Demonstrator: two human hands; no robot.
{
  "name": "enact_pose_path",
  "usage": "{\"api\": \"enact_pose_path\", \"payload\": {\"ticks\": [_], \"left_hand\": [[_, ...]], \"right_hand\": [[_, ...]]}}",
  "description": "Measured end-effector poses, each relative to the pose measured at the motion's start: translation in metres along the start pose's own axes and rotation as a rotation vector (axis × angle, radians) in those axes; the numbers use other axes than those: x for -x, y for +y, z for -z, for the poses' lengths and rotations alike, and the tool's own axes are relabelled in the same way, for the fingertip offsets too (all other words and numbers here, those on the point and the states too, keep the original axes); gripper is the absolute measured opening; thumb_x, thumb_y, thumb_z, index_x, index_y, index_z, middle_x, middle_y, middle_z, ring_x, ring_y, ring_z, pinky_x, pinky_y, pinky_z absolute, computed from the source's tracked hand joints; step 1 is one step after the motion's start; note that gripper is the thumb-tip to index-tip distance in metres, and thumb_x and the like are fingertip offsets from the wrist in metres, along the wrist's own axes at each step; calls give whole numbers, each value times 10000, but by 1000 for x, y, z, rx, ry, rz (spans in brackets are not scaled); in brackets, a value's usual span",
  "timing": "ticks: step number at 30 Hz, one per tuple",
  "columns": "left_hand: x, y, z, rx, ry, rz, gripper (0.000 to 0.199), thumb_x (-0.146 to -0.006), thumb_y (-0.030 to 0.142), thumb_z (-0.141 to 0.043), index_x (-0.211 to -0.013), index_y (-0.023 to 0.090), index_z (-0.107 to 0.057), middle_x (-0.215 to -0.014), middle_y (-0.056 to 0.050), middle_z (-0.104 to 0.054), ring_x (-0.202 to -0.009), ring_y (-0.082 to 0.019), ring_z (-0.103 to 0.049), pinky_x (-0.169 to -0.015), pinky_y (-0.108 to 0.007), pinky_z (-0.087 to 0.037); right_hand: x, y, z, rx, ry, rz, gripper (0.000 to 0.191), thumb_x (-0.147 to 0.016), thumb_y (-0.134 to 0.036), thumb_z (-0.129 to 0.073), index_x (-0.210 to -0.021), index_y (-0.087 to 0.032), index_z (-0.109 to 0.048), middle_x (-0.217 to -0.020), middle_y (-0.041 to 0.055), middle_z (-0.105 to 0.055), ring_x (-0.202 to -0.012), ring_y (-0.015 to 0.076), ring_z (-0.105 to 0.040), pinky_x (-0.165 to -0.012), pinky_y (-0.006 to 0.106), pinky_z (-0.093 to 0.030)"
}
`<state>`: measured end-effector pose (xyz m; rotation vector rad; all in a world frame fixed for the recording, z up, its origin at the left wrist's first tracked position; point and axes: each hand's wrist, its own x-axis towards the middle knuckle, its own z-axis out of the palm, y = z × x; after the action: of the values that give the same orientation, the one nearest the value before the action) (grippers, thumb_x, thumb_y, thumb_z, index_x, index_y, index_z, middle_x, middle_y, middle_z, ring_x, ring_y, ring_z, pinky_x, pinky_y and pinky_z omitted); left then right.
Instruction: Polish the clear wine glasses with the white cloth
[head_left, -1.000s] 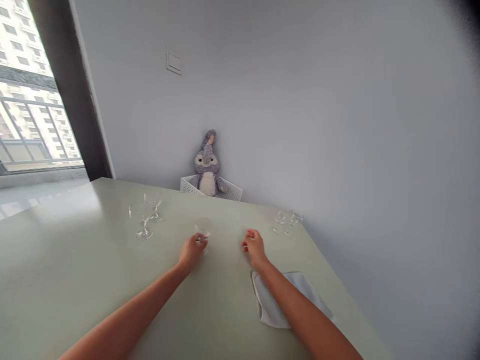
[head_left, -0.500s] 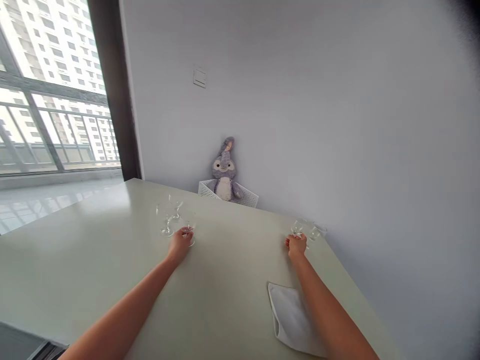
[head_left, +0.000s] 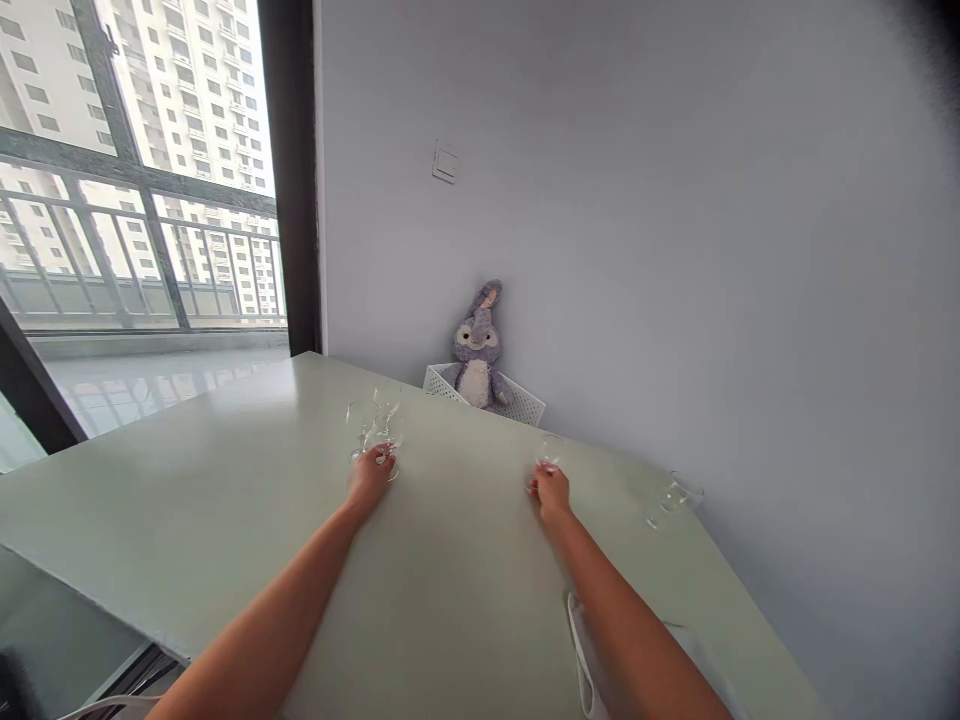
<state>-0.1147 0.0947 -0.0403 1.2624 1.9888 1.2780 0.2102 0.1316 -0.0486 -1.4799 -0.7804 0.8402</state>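
My left hand [head_left: 370, 474] is closed around the stem of a clear stemmed glass [head_left: 385, 438] on the pale table. Just behind that glass stand two more stemmed glasses [head_left: 357, 453], overlapping it in view. Over to the right, my right hand [head_left: 552, 488] grips the lower part of another clear stemmed glass [head_left: 552, 449], its bowl showing above the fingers. Whether this one touches the tabletop I cannot tell. A further clear glass [head_left: 675, 494] stands apart near the table's right edge. Below my right forearm lies a folded white cloth [head_left: 581, 655], partly covered by the arm.
At the table's far edge, a purple plush toy [head_left: 477, 345] sits in a white perforated basket [head_left: 525, 402] by the wall. A light switch [head_left: 445, 164] is on the grey wall. To the left is a large window [head_left: 142, 200] with a dark frame.
My right hand has moved left with its glass, away from the glass at the right edge. The left hand's glass is closer to the two behind it. My view has shifted too.
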Motion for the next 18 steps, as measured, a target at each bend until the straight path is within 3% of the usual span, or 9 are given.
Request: {"api": "enact_pose_path", "payload": {"ticks": [5,8,10,12,14,16,18], "left_hand": [[26,13,-1,-32,213,-25,235,-695,193,-471,-930,196,-466,-909,-54,-487,-730,-164,-491,-620,-283,-383],[46,21,-7,-37,259,-233,137,-708,175,-457,-840,208,-441,-845,-15,-460,-664,-133,-464,-626,-267,-383],[55,23,-11,-43,238,-382,102,-711,163,-455,-803,206,-437,-806,-2,-444,-629,-122,-454,-616,-259,-382],[60,23,-14,-40,193,-466,98,-718,160,-449,-806,204,-447,-784,4,-434,-615,-116,-454,-603,-251,-383],[61,22,-15,-24,163,-504,111,-725,164,-445,-827,203,-461,-780,4,-435,-603,-112,-454,-587,-243,-383],[62,21,-15,-2,136,-518,126,-729,170,-440,-846,203,-473,-766,9,-439,-578,-105,-446,-567,-235,-380],[63,20,-17,26,88,-532,137,-732,180,-436,-858,206,-483,-739,19,-441,-551,-98,-436,-550,-227,-378]], "right_hand": [[42,-5,-72,-20,-198,-22,199,-613,-185,-579,-809,-162,-554,-590,-43,-523,-414,72,-483,-374,179,-389],[63,-11,-107,-41,-314,-16,189,-607,-146,-562,-796,-160,-573,-674,-13,-556,-457,77,-516,-399,188,-417],[73,-14,-118,-51,-369,-12,242,-578,-114,-566,-814,-162,-585,-783,13,-575,-480,79,-537,-408,195,-431],[79,-14,-115,-60,-392,-11,302,-548,-100,-576,-842,-169,-592,-857,27,-576,-483,80,-546,-405,201,-435],[76,-13,-94,-71,-366,-8,324,-533,-102,-584,-848,-175,-595,-850,24,-578,-477,80,-546,-401,201,-432],[66,-11,-57,-87,-263,2,297,-544,-119,-573,-834,-180,-582,-783,4,-573,-474,77,-538,-402,191,-422],[49,-10,-6,-107,-73,12,250,-576,-146,-540,-823,-186,-541,-694,-27,-539,-465,70,-516,-403,179,-404]]}}
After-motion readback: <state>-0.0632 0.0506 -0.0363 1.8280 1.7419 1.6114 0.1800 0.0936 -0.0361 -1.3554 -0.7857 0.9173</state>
